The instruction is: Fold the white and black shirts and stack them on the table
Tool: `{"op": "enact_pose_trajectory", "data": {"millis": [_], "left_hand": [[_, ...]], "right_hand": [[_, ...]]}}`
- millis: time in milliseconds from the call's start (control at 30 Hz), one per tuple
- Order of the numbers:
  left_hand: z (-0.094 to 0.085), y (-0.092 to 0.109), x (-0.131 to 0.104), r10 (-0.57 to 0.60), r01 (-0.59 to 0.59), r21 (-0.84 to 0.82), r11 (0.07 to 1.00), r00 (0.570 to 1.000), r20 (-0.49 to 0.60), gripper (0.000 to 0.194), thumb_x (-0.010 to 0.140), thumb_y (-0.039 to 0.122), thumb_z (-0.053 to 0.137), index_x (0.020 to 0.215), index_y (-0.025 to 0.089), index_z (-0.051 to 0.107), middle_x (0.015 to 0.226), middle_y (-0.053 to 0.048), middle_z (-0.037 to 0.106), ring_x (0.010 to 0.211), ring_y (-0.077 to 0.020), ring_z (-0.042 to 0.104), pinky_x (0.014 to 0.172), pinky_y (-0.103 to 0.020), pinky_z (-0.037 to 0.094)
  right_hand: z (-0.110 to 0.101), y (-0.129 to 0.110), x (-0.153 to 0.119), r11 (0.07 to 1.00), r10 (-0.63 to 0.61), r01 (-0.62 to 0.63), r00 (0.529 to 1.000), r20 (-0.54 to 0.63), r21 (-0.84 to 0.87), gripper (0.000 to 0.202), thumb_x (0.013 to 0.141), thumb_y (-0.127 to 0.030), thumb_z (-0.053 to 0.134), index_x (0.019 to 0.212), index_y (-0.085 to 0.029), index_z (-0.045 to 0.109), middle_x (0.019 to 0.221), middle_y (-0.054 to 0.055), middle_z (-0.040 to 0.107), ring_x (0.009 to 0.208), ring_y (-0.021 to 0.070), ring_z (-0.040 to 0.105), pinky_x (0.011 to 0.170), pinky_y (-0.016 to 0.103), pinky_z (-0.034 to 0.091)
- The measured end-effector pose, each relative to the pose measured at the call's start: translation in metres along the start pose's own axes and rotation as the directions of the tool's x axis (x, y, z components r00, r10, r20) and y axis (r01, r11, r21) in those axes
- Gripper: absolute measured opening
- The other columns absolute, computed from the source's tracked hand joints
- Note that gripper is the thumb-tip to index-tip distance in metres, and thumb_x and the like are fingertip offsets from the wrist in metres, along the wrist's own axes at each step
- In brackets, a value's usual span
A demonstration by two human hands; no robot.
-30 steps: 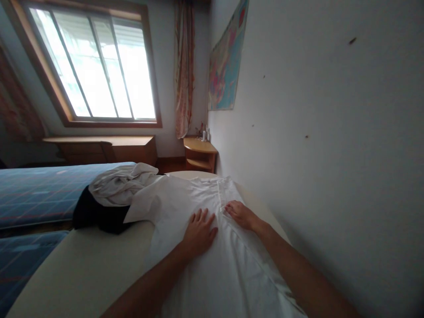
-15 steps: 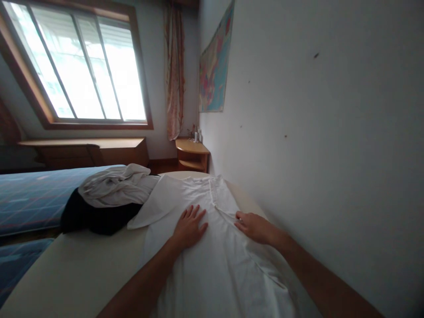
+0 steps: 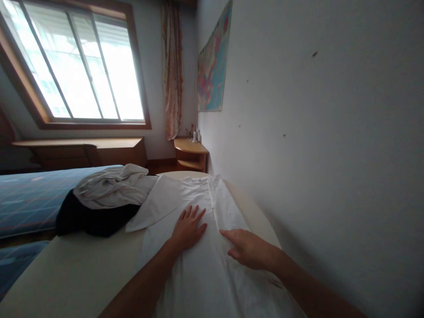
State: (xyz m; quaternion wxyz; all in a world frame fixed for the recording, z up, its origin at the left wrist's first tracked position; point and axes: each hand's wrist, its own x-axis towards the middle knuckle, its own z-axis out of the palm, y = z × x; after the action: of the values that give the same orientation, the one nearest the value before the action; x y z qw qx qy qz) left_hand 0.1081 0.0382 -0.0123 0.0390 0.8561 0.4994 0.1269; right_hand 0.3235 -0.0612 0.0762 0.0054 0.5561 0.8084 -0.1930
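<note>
A white shirt [image 3: 202, 274] lies spread over a pale, rounded-end board or table, with a sleeve [image 3: 150, 210] out to the left and a front strip running down its middle. My left hand [image 3: 188, 227] rests flat on the cloth left of that strip, fingers spread. Across from it, my right hand [image 3: 247, 248] touches the shirt with its index finger stretched along the strip. Its thumb is apart, and the other fingers are partly hidden beneath the hand. No cloth shows pinched in either hand.
A crumpled light grey cloth [image 3: 109, 187] lies on a black item [image 3: 96, 221] at the left. Beyond is a blue checked bed [image 3: 33, 194]. The white wall [image 3: 314, 176] stands close on the right. A corner shelf [image 3: 191, 145] and a desk [image 3: 122, 148] are behind.
My right hand has let go of the shirt's front edge and moved down and left onto the strip. The right side of the shirt now lies flatter. My left hand stays in place.
</note>
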Motion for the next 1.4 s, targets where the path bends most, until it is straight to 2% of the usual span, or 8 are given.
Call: {"op": "enact_pose_trajectory", "data": {"millis": [167, 300, 500, 633, 767, 833, 933, 1400], "left_hand": [[-0.001, 0.000, 0.001, 0.151, -0.151, -0.098, 0.984, 0.988, -0.013, 0.056, 0.097, 0.028, 0.043, 0.153, 0.030, 0.035, 0.160, -0.004, 0.035, 0.149, -0.0250, 0.027, 0.120, -0.049, 0.023], [-0.005, 0.005, 0.001, 0.306, -0.303, -0.153, 0.941, 0.952, 0.000, 0.060, 0.095, 0.016, 0.039, 0.153, 0.031, 0.033, 0.161, -0.001, 0.033, 0.148, -0.0166, 0.029, 0.122, -0.042, 0.021], [-0.008, 0.007, 0.001, 0.108, -0.104, -0.050, 0.993, 0.992, 0.072, 0.061, 0.098, 0.047, 0.044, 0.154, 0.027, 0.033, 0.163, -0.011, 0.025, 0.151, -0.0342, 0.016, 0.119, -0.058, 0.018], [-0.005, 0.000, 0.004, 0.116, -0.115, -0.011, 0.993, 0.990, 0.082, 0.059, 0.099, 0.053, 0.040, 0.153, 0.030, 0.037, 0.163, -0.011, 0.025, 0.150, -0.0363, 0.015, 0.119, -0.058, 0.018], [-0.001, -0.010, 0.006, 0.149, -0.149, -0.005, 0.989, 0.986, 0.075, 0.059, 0.098, 0.057, 0.039, 0.153, 0.033, 0.036, 0.163, -0.008, 0.026, 0.151, -0.0350, 0.016, 0.118, -0.057, 0.019], [0.001, -0.016, 0.008, 0.161, -0.161, 0.003, 0.987, 0.985, 0.067, 0.060, 0.098, 0.059, 0.040, 0.152, 0.035, 0.036, 0.163, -0.007, 0.027, 0.150, -0.0342, 0.018, 0.118, -0.057, 0.019], [0.001, -0.027, 0.012, 0.162, -0.164, 0.022, 0.986, 0.985, 0.059, 0.060, 0.098, 0.059, 0.039, 0.152, 0.035, 0.037, 0.162, -0.007, 0.028, 0.150, -0.0339, 0.019, 0.119, -0.056, 0.019], [0.002, -0.079, 0.039, 0.082, -0.084, 0.073, 0.994, 0.996, 0.034, 0.058, 0.100, 0.055, 0.039, 0.152, 0.031, 0.038, 0.161, -0.007, 0.030, 0.149, -0.0342, 0.022, 0.118, -0.055, 0.020]], "right_hand": [[0.001, 0.000, 0.004, 0.995, -0.041, 0.041, 0.999, 0.001, 0.088, 0.066, 0.082, -0.018, 0.058, 0.147, -0.011, 0.046, 0.136, 0.020, 0.061, 0.122, 0.0282, 0.060, 0.104, 0.037, 0.044], [-0.001, 0.003, 0.004, 0.996, -0.032, 0.029, 0.999, 0.036, 0.083, 0.056, 0.081, -0.023, 0.063, 0.136, -0.012, 0.057, 0.130, 0.019, 0.064, 0.118, 0.0307, 0.062, 0.100, 0.040, 0.046], [0.002, 0.001, 0.008, 0.998, 0.034, -0.033, 0.999, -0.004, 0.051, 0.049, 0.085, -0.030, 0.065, 0.131, -0.013, 0.062, 0.126, 0.018, 0.067, 0.118, 0.0325, 0.061, 0.101, 0.041, 0.046], [0.007, 0.006, 0.022, 0.999, 0.020, -0.016, 0.993, -0.115, 0.037, 0.035, 0.095, -0.035, 0.051, 0.116, -0.016, 0.071, 0.118, 0.014, 0.070, 0.112, 0.0283, 0.064, 0.099, 0.038, 0.046], [0.018, 0.017, 0.045, 0.999, 0.036, -0.035, 0.980, -0.194, 0.005, 0.053, 0.100, -0.041, 0.041, 0.145, -0.015, 0.050, 0.152, 0.016, 0.045, 0.144, 0.0299, 0.034, 0.118, 0.044, 0.024], [0.023, 0.021, 0.057, 0.994, 0.102, -0.098, 0.985, -0.138, 0.038, 0.065, 0.099, -0.051, 0.040, 0.155, -0.019, 0.033, 0.163, 0.014, 0.024, 0.151, 0.0327, 0.013, 0.121, 0.051, 0.014], [0.027, 0.024, 0.074, 0.990, 0.127, -0.122, 0.990, -0.056, 0.076, 0.073, 0.097, -0.062, 0.034, 0.158, -0.025, 0.022, 0.167, 0.010, 0.008, 0.152, 0.0357, -0.002, 0.120, 0.057, 0.006], [0.027, 0.025, 0.149, 0.999, 0.022, -0.018, 0.995, -0.094, 0.049, 0.077, 0.094, -0.069, 0.033, 0.159, -0.029, 0.020, 0.167, 0.008, 0.004, 0.152, 0.0349, -0.006, 0.119, 0.056, -0.001]]}}
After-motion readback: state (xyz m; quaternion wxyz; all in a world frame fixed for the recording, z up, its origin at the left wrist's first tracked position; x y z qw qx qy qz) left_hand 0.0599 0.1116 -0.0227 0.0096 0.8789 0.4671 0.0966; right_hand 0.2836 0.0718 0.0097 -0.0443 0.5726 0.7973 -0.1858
